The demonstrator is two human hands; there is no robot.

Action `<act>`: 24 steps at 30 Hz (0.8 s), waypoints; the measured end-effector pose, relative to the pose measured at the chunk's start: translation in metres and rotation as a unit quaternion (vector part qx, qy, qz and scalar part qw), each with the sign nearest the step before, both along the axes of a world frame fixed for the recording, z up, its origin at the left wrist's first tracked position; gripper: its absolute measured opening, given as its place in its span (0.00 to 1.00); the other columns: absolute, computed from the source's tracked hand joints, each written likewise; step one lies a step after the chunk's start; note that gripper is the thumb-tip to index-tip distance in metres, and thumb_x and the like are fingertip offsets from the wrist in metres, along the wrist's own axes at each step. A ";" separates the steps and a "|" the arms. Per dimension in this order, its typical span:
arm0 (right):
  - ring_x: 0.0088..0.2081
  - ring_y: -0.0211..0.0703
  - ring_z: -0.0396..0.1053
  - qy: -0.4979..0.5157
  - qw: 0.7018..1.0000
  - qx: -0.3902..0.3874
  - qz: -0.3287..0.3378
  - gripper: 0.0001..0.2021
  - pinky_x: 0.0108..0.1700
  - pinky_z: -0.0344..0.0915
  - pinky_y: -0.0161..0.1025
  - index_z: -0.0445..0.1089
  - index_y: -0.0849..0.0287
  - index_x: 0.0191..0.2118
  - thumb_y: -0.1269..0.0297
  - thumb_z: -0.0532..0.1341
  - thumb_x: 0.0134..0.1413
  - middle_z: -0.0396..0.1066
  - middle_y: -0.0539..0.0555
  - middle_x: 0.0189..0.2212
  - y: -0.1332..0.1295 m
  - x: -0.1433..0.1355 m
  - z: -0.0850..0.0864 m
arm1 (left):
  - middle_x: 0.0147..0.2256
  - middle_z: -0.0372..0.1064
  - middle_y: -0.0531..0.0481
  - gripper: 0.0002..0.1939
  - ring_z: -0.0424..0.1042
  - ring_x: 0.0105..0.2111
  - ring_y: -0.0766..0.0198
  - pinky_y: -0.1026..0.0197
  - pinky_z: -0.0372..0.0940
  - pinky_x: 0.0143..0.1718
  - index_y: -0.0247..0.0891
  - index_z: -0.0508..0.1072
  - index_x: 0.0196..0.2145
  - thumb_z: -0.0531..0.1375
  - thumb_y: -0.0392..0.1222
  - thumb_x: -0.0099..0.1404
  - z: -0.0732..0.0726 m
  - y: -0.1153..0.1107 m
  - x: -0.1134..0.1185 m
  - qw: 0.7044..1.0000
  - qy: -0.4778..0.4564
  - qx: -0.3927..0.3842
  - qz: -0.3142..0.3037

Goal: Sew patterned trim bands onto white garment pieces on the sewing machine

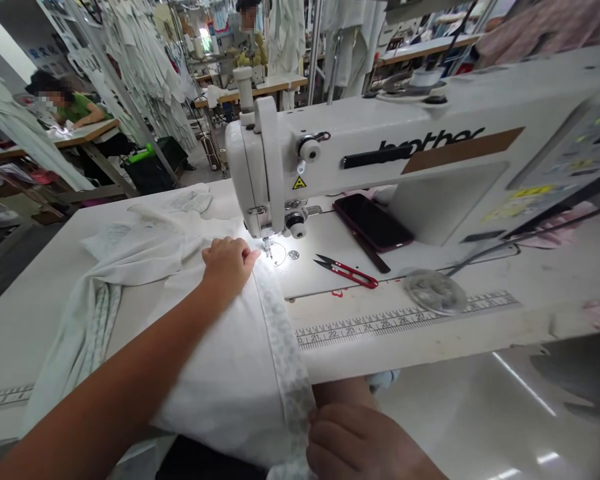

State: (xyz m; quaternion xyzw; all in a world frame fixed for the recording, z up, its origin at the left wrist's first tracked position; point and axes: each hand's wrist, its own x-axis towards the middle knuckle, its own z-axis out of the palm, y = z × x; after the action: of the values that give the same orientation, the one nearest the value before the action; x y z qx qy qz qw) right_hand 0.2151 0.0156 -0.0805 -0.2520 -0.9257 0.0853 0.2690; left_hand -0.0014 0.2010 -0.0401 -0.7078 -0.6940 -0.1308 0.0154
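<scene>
A white garment [225, 360] with a pale leopard-print band [280, 327] along its right edge lies on the sewing table and hangs over the front. My left hand [229, 265] is closed on the cloth, fingers curled, just left of the needle and presser foot [269, 250]. Below the table edge, my right hand [365, 440] has its fingers closed on the lower end of the band. The white sewing machine [320, 147] stands above, its lamp lighting the needle area. My left fingertips are partly hidden by the hand itself.
Red thread snips [347, 272], a dark phone [373, 221] and a clear round dish [436, 291] lie right of the needle. A printed ruler [360, 330] runs along the table front. Behind, people sit at other tables [90, 133] near hanging garments [140, 67].
</scene>
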 end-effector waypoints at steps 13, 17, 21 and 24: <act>0.29 0.35 0.66 0.046 0.994 0.073 -0.064 0.19 0.35 0.65 0.33 0.66 0.58 0.25 0.76 0.46 0.65 0.70 0.48 0.24 -0.011 -0.017 0.002 | 0.46 0.69 0.43 0.10 0.64 0.51 0.52 0.48 0.60 0.55 0.36 0.67 0.45 0.56 0.38 0.65 0.013 -0.040 -0.002 0.982 -0.047 0.057 -0.176; 0.30 0.38 0.66 -0.003 0.996 0.092 -0.018 0.15 0.34 0.65 0.37 0.69 0.59 0.27 0.78 0.51 0.61 0.72 0.50 0.27 -0.009 -0.017 0.016 | 0.59 0.61 0.39 0.18 0.55 0.62 0.53 0.46 0.54 0.62 0.33 0.63 0.55 0.51 0.41 0.70 0.008 -0.074 0.008 0.952 -0.031 0.037 -0.302; 0.33 0.41 0.68 -0.010 0.996 0.090 0.004 0.12 0.36 0.66 0.39 0.71 0.62 0.30 0.78 0.53 0.59 0.72 0.51 0.29 -0.007 -0.016 0.019 | 0.63 0.55 0.40 0.22 0.53 0.64 0.53 0.43 0.51 0.63 0.34 0.58 0.60 0.48 0.42 0.72 -0.002 -0.089 0.006 0.952 0.039 -0.018 -0.302; 0.34 0.41 0.69 -0.016 0.997 0.080 0.006 0.12 0.36 0.67 0.40 0.72 0.62 0.32 0.78 0.52 0.59 0.72 0.51 0.29 -0.009 -0.014 0.019 | 0.62 0.56 0.39 0.22 0.54 0.63 0.54 0.45 0.53 0.63 0.31 0.59 0.60 0.48 0.42 0.72 -0.006 -0.099 0.004 0.948 0.064 0.001 -0.312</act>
State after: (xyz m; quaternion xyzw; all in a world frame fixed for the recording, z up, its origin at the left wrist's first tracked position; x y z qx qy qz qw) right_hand 0.2007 0.0071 -0.0619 -0.2251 -0.9353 0.0088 0.2730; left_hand 0.0021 0.1019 -0.0460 -0.8961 -0.4355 -0.0839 0.0187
